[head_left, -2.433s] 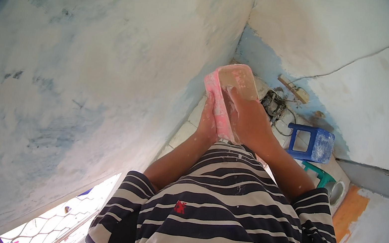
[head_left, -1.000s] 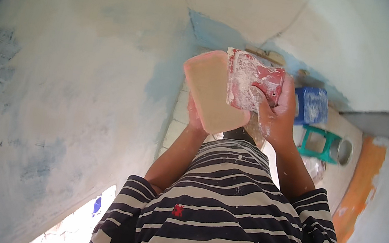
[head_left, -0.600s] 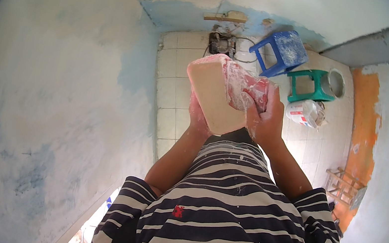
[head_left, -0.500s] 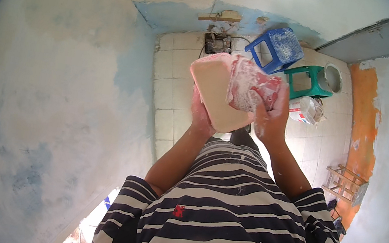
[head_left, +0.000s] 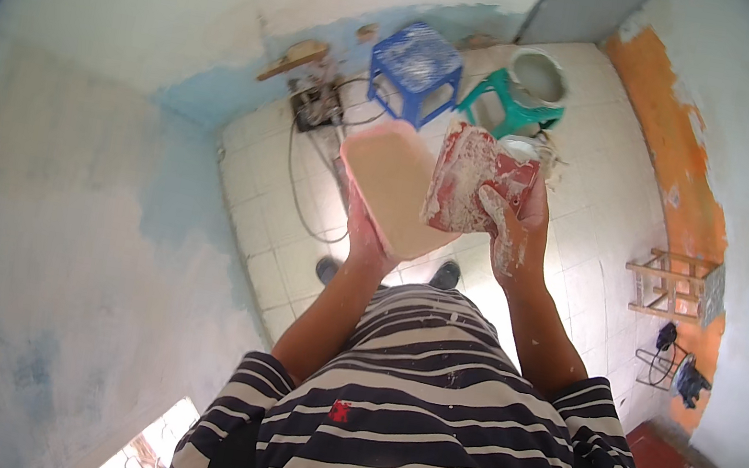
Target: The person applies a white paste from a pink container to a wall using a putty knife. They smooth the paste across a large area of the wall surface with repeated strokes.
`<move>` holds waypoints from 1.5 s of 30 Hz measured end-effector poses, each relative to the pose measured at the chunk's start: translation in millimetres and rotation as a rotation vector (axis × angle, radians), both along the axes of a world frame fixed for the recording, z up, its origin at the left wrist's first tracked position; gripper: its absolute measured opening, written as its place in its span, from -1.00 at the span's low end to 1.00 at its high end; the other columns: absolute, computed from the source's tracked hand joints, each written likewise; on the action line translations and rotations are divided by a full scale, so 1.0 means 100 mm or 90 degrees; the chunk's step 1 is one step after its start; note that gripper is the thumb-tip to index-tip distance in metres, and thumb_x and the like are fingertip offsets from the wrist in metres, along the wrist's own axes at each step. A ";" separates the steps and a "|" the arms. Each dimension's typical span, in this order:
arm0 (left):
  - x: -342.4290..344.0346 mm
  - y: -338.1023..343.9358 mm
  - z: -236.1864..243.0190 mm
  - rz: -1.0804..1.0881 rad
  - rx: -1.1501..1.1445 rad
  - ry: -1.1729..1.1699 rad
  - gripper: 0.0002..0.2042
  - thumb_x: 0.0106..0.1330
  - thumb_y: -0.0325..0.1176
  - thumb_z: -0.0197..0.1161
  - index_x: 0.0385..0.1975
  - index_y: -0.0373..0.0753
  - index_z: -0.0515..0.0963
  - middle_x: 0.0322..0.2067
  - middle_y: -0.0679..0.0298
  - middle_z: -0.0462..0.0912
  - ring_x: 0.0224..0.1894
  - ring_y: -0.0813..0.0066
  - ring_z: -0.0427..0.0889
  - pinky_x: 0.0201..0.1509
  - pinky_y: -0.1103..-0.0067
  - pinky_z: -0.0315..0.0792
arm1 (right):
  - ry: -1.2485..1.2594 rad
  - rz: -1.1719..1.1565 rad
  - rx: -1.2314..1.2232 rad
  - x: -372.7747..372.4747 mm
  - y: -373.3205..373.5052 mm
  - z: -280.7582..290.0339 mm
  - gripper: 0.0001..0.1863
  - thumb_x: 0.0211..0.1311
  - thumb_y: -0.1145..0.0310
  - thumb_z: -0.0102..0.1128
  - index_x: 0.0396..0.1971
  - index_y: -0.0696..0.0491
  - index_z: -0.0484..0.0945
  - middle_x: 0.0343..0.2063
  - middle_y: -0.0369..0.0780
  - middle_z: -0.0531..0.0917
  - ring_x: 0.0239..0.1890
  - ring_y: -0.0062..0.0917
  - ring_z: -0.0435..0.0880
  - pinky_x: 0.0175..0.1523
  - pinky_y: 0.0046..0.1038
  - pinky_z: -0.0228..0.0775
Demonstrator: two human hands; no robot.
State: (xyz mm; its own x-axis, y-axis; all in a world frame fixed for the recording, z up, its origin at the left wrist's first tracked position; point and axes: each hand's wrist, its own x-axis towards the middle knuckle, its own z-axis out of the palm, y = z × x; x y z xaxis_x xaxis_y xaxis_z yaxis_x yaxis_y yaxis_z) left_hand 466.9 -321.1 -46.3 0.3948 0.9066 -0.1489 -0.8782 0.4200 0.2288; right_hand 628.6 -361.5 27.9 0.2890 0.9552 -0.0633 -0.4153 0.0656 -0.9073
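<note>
My left hand (head_left: pixel 367 233) is closed around the near left side of a shallow tray with a pink rim (head_left: pixel 348 160). The tray's broad face is smooth and beige; whether that is paste or bare plastic I cannot tell. In my right hand (head_left: pixel 519 241) is a flat red scraper (head_left: pixel 462 177), heavily smeared with whitish paste, with my thumb pressed on its face. The scraper's left edge overlaps the right side of the tray in view; contact between them cannot be made out. White paste also speckles my right thumb and wrist.
Beyond my hands stand a blue stool (head_left: pixel 417 61) and a green stool (head_left: pixel 490 106) with a round bucket (head_left: pixel 538 76) by it. Cables run from a dusty device (head_left: pixel 318 107) over the tiled floor. A wooden stool (head_left: pixel 672 283) is at right; a patchy wall (head_left: pixel 86 220) rises at left.
My view has turned to the right, so the stools and bucket have shifted left and my shoes now show. Both hands keep hold of the tray and scraper, which sit slightly lower.
</note>
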 end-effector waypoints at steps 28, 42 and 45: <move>3.74 2.23 -1.68 -0.019 0.088 0.272 -0.45 0.43 0.09 -0.13 0.27 -0.15 0.20 0.17 0.22 0.41 0.18 0.24 0.46 0.21 0.27 0.42 | 0.117 -0.211 -0.073 4.07 0.96 -0.53 -0.62 0.24 0.59 0.10 0.05 0.11 0.29 -0.02 -0.20 0.49 0.01 -0.52 0.54 0.06 -0.46 0.48; 4.28 2.88 -2.38 0.190 0.067 0.468 -0.52 0.40 -0.09 0.10 0.18 -0.24 0.26 0.05 0.20 0.47 0.08 0.33 0.52 0.15 0.37 0.46 | 0.084 -0.020 -0.076 4.96 1.41 -1.19 -0.55 0.24 0.61 0.07 0.13 0.16 0.26 0.02 -0.16 0.49 0.04 -0.48 0.54 0.13 -0.42 0.46; 4.30 2.84 -2.50 0.278 0.061 0.494 -0.54 0.36 -0.10 0.18 0.10 -0.26 0.29 0.01 0.21 0.46 0.03 0.40 0.49 0.06 0.42 0.47 | 0.066 -0.026 -0.068 4.99 1.48 -1.43 -0.57 0.24 0.60 0.07 0.12 0.16 0.27 0.00 -0.16 0.51 0.00 -0.49 0.56 0.10 -0.43 0.48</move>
